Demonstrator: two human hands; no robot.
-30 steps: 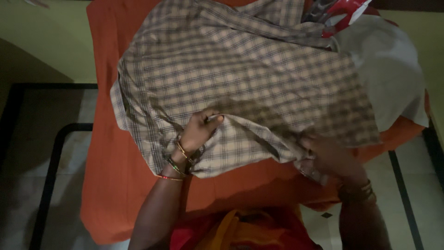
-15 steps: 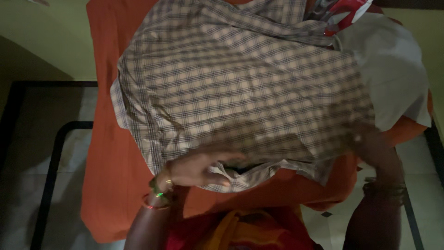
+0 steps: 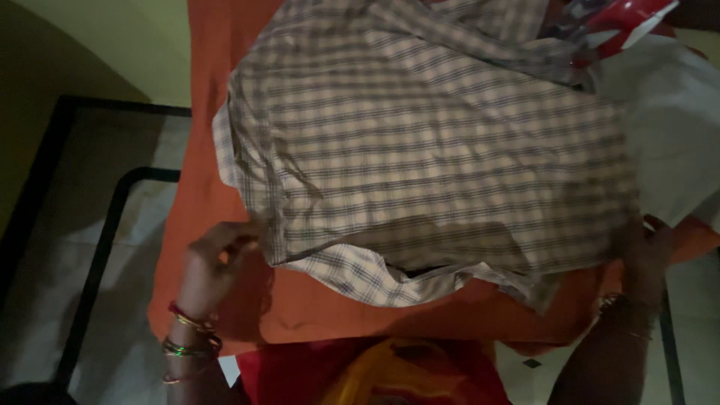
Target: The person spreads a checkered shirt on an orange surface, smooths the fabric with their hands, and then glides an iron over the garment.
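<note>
Slid outward since half a second ago: left hand [image 3: 214,262] from under the hem's middle to the lower-left edge of the checked shirt [image 3: 427,150]. Right hand [image 3: 651,251] now at the shirt's lower-right corner, partly under the cloth. Left fingers [image 3: 238,234] curled together, tips just at the shirt's side edge (pinching it or merely touching, cannot tell). Right fingers in shadow; spread or closed, cannot tell. Bangles [image 3: 187,337] on the left wrist, a bracelet [image 3: 622,304] on the right. Shirt spread flat, collar end toward the top of the frame, over an orange cloth [image 3: 206,112] covering the desk. White garment [image 3: 675,127] at right, partly under the shirt; red-and-white packet [image 3: 622,22] at upper right. Tiled floor [image 3: 97,247] with dark lines at left.
</note>
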